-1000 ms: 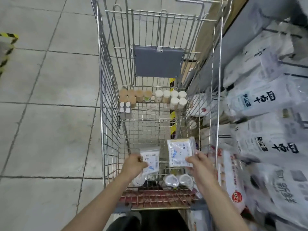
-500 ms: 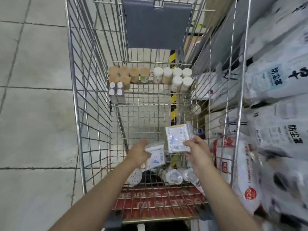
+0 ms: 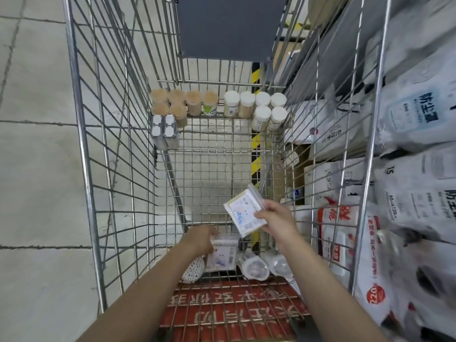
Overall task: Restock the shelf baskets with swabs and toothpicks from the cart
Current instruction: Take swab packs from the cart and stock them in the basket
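Both hands have parted since half a second ago: the left hand (image 3: 199, 239) has dropped lower toward the cart floor while the right hand (image 3: 277, 219) has lifted its packet higher and tilted it. Inside the wire cart (image 3: 84, 134), the right hand pinches a flat swab packet (image 3: 243, 213), thumb across its printed face and fingers curled behind, holding it in the air at about five o'clock from the cart's centre. The left hand, fingers curled, grips the top edge of a second swab packet (image 3: 222, 255), which stands low at six o'clock, just beside two clear round tubs (image 3: 254, 265) lying on their sides. Both packets are white with blue print and sealed in clear plastic. At twelve o'clock, against the far wall, stand the white-capped jars (image 3: 256, 107); to their left, at eleven o'clock, the open-topped toothpick jars (image 3: 183, 102) show tan tips, with two small silver-wrapped boxes (image 3: 164, 129) just in front. Bagged goods (image 3: 419, 114) crowd the shelf at three o'clock, outside the cart's right side.
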Action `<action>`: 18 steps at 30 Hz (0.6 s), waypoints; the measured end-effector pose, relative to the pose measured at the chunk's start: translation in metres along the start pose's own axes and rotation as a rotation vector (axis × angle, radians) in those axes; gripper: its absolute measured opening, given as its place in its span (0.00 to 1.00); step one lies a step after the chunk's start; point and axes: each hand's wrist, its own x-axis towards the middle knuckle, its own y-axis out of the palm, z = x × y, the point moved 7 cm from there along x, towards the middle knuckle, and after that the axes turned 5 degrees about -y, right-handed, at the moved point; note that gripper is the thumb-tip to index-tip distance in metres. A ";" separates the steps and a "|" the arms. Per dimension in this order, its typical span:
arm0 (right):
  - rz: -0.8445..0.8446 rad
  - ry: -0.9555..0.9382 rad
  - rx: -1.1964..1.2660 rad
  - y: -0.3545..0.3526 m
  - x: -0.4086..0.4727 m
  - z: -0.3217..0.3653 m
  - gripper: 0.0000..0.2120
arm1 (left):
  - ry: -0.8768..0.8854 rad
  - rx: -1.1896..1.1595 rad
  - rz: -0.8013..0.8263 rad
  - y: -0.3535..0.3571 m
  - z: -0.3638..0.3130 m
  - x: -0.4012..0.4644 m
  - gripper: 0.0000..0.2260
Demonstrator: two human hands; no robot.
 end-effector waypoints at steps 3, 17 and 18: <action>0.027 -0.040 -0.092 0.008 0.011 0.001 0.12 | 0.011 0.003 -0.009 0.003 0.003 0.003 0.22; 0.215 -0.125 -0.391 0.055 0.070 -0.040 0.16 | -0.123 -0.361 -0.284 -0.001 0.034 0.014 0.08; 0.213 -0.134 -0.409 0.056 0.073 -0.042 0.16 | -0.148 -0.402 -0.313 -0.002 0.036 0.012 0.09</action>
